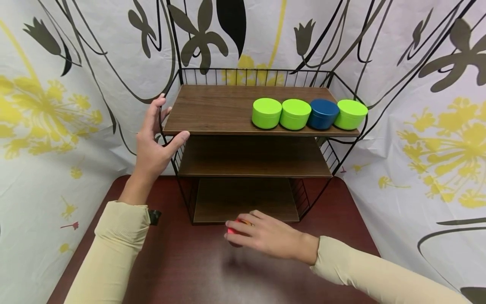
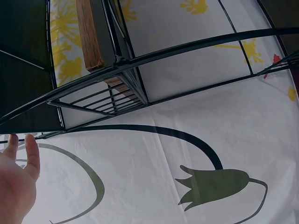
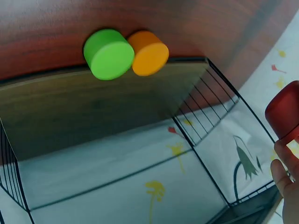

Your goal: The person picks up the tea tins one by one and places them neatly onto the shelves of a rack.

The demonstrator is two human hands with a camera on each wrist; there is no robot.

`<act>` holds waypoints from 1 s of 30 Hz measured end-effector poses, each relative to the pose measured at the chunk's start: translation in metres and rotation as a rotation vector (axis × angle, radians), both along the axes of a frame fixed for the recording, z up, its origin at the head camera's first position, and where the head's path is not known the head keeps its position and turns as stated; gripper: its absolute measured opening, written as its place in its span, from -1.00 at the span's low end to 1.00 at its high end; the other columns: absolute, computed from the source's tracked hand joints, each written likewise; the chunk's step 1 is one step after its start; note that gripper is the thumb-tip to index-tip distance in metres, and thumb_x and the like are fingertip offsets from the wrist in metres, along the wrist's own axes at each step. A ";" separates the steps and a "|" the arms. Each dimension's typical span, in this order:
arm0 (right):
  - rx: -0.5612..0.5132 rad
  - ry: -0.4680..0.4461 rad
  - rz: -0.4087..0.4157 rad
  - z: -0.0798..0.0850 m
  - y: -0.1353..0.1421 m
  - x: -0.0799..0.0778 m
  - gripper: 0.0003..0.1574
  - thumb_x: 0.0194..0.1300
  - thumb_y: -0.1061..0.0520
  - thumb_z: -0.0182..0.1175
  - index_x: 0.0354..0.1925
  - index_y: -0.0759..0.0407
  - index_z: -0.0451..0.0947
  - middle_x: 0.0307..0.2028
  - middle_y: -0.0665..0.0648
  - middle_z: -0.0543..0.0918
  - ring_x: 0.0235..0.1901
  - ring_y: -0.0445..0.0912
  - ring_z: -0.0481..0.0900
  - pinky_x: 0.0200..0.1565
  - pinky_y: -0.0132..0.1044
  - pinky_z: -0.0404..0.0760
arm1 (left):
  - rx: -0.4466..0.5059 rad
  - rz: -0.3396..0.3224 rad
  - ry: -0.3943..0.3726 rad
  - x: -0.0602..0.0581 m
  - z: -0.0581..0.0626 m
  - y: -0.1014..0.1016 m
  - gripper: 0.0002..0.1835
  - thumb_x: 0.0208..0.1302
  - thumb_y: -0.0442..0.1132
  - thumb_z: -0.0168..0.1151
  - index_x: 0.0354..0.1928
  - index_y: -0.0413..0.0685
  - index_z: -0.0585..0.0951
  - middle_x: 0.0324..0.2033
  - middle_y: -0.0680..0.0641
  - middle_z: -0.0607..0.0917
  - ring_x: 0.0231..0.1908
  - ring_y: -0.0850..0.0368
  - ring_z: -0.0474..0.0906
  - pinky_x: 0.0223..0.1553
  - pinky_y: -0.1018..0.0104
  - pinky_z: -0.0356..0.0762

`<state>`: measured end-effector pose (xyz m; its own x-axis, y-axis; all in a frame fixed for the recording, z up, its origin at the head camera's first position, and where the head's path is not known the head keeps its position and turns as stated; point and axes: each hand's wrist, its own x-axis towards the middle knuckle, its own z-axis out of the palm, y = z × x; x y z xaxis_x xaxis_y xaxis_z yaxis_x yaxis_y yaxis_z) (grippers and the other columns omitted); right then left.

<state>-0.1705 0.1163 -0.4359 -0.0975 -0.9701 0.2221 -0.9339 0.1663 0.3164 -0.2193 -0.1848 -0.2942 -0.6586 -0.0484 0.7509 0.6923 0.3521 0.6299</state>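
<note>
"three plastic-looking, lime-green lidded cylinders (image 1: 295,114) and a dark-blue one (image 1: 323,114) of similar build lined the front right of the top tier of the brown wooden, black wire-framed shelf unit (image 1: 254,156). what could have gone wrong?"

"a jolt. the left hand (image 1: 152,147) was spread at the unit's top left corner, thumb and fingers well apart; a tug there might have tipped the unit and shed that row."

"and the right hand (image 1: 267,236)?"

"its fingers were curled round a smooth red cylinder (image 3: 282,112), apparently held above the dark-red wooden table (image 1: 182,274). a loose grip could have dropped it; a low swing could have knocked the bright-green cylinder (image 3: 112,60) and the orange cylinder (image 3: 150,58) standing on the table before the unit."

"what couldn't you make out?"

"in the head view the bright-green one was hidden and only a sliver of orange showed between the fingers. the right wrist view cut off the red one; the left caught only part of its hand, so i couldn't tell how firmly it pressed. any contents were hidden."
</note>
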 end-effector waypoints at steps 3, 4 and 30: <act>-0.003 0.004 0.001 0.010 0.001 -0.002 -0.17 0.22 0.24 0.32 0.42 0.03 0.33 0.36 0.12 0.42 0.16 0.04 0.49 0.12 -0.10 0.47 | 0.001 -0.004 -0.005 0.000 0.000 0.000 -0.24 0.13 -0.49 0.37 0.39 -0.31 0.30 0.43 -0.21 0.32 0.32 -0.20 0.38 0.33 0.04 0.28; -0.002 0.002 -0.001 0.014 0.002 -0.003 -0.18 0.23 0.24 0.31 0.42 0.03 0.32 0.35 0.12 0.42 0.17 0.04 0.48 0.13 -0.10 0.47 | 0.002 -0.005 -0.007 0.000 0.000 0.000 -0.24 0.13 -0.49 0.37 0.39 -0.31 0.30 0.43 -0.20 0.32 0.32 -0.19 0.38 0.33 0.03 0.28; -0.014 0.055 -0.003 0.093 -0.002 -0.023 -0.17 0.30 0.12 0.34 0.46 0.07 0.28 0.36 0.16 0.42 0.20 0.09 0.45 0.18 -0.06 0.45 | -0.008 -0.001 0.010 0.001 0.001 0.000 -0.25 0.13 -0.49 0.36 0.37 -0.35 0.29 0.42 -0.25 0.32 0.31 -0.23 0.39 0.27 0.28 0.33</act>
<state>-0.1933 0.1138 -0.3425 -0.0876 -0.9666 0.2409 -0.9146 0.1739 0.3651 -0.2185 -0.1848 -0.2929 -0.6512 -0.0419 0.7578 0.6987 0.3566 0.6202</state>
